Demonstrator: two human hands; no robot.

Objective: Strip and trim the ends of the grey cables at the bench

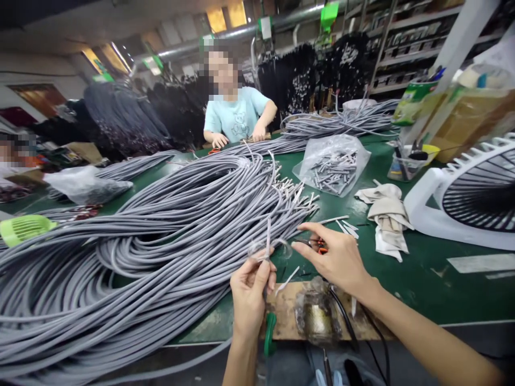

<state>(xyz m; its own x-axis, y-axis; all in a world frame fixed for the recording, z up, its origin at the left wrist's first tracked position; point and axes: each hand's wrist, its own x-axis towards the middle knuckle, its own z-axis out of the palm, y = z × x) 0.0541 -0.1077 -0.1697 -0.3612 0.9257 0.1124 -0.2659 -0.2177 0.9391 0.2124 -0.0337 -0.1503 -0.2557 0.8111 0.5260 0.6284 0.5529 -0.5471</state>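
My left hand (252, 284) is closed on the end of a grey cable, pinched between thumb and fingers. A pale stripped end (268, 233) points upward from the grip, with a thin clear curl beside it. To its right, my right hand (336, 257) has thumb and forefinger spread apart. Orange-and-black handles (321, 245) show through that gap; whether they touch the hand I cannot tell. A large coiled bundle of grey cables (173, 214) lies left of my hands, its pale ends (300, 195) toward the right.
A clear bag of short grey pieces (336, 169) lies beyond my right hand. A cloth (388, 214) and a white fan (426, 209) are on the right. Near me is a wooden board (285, 305) with a metal block (317, 316). Across the green table sits a person (237, 115).
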